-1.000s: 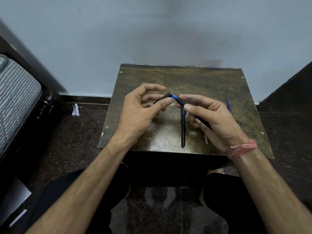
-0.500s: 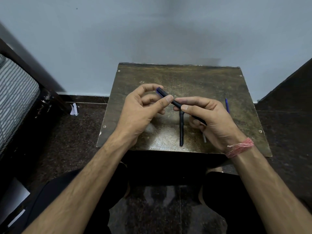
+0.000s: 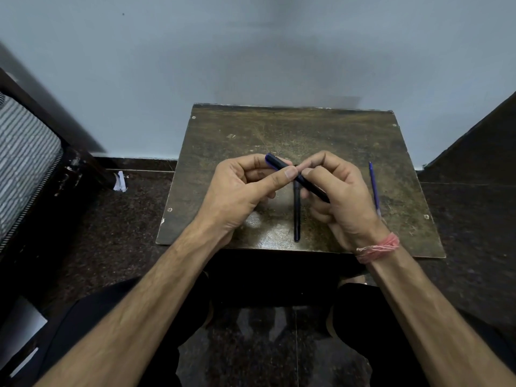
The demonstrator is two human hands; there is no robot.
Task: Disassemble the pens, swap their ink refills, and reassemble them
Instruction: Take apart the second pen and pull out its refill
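Note:
A dark pen (image 3: pixel 282 164) with a blue end is held above the small brown table (image 3: pixel 293 129), slanting from upper left to lower right. My left hand (image 3: pixel 240 188) pinches its upper part between thumb and forefinger. My right hand (image 3: pixel 340 191) grips its lower part, which is hidden in the palm. A second dark pen (image 3: pixel 296 216) lies on the table below my hands, pointing toward me. A thin blue ink refill (image 3: pixel 373 185) lies on the table just right of my right hand.
The table stands against a pale wall. A striped mattress (image 3: pixel 25 160) on a dark frame is at the left. A scrap of white paper (image 3: pixel 120 181) lies on the dark floor. My knees are under the table's near edge.
The pen cap, held apart in my left hand one second ago, now sits on the pen. My two hands have come close together, thumbs nearly touching.

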